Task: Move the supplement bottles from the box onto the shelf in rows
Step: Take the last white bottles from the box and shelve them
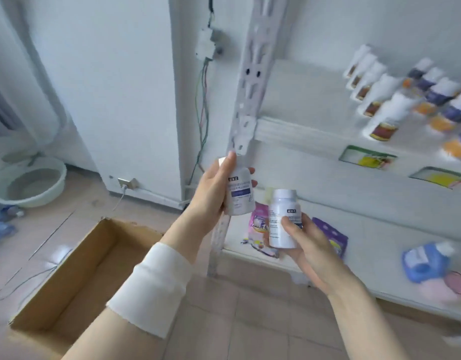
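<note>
My left hand (211,193) grips a white supplement bottle with a blue label (239,193), held upright in front of the shelf post. My right hand (310,245) holds a second white bottle (282,219) of the same kind, a little lower and to the right. The open cardboard box (76,271) sits on the floor at the lower left, its inside looking bare. On the white upper shelf (302,105) stand two rows of bottles: white ones with red labels (380,110) and ones with dark and orange labels (442,105).
A perforated metal shelf post (247,81) rises just behind my left hand. The lower shelf holds colourful pouches (330,235) and a blue detergent bottle (426,261). A round basin (29,183) and loose cables lie on the tiled floor at the left.
</note>
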`<state>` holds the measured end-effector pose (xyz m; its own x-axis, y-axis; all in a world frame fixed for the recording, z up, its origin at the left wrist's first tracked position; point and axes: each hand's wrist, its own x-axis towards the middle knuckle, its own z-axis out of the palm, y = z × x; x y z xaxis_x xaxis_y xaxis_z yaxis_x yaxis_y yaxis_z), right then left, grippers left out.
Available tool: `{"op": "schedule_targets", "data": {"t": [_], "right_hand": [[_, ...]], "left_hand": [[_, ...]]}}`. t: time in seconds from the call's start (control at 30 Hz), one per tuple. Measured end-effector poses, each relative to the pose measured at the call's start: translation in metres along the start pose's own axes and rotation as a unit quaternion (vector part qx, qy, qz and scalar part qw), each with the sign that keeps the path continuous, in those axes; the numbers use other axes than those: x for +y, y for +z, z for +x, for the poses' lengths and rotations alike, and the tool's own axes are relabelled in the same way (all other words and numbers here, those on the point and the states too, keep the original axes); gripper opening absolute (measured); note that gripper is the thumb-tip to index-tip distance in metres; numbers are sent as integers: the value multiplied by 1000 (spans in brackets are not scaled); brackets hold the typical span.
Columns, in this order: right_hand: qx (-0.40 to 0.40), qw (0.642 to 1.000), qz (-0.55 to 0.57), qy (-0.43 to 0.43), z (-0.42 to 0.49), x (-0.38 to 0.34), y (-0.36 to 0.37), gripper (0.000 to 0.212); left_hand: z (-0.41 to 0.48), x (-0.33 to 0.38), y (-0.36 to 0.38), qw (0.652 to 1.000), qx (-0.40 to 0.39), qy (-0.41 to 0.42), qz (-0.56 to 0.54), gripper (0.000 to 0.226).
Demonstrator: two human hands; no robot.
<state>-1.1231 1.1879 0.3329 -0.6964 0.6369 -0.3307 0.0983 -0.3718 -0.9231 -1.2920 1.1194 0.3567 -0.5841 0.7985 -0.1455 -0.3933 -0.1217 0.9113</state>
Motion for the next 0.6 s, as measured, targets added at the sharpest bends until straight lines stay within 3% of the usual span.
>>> {"op": "schedule_targets", "data": {"t": [0.07, 0.17, 0.43, 0.5, 0.6], "right_hand": [[27, 999, 7, -37, -36, -17, -57, 65], [85, 993, 2, -81, -95, -40, -149, 93], [237, 958, -4, -163, -220, -86, -345, 97], [266, 949, -13, -172, -240, -93, -382, 86], [303, 934, 12, -188, -256, -101, -438, 38]], "left_hand": [[-5, -5, 74, 998, -51, 24, 6, 24], [-24, -16, 191, 989, -137, 45, 28, 20], [-69, -63, 444, 943, -314, 53, 94, 21], [-72, -74, 490, 935, -337, 46, 104, 20], [-74, -93, 554, 922, -368, 49, 107, 19]]}}
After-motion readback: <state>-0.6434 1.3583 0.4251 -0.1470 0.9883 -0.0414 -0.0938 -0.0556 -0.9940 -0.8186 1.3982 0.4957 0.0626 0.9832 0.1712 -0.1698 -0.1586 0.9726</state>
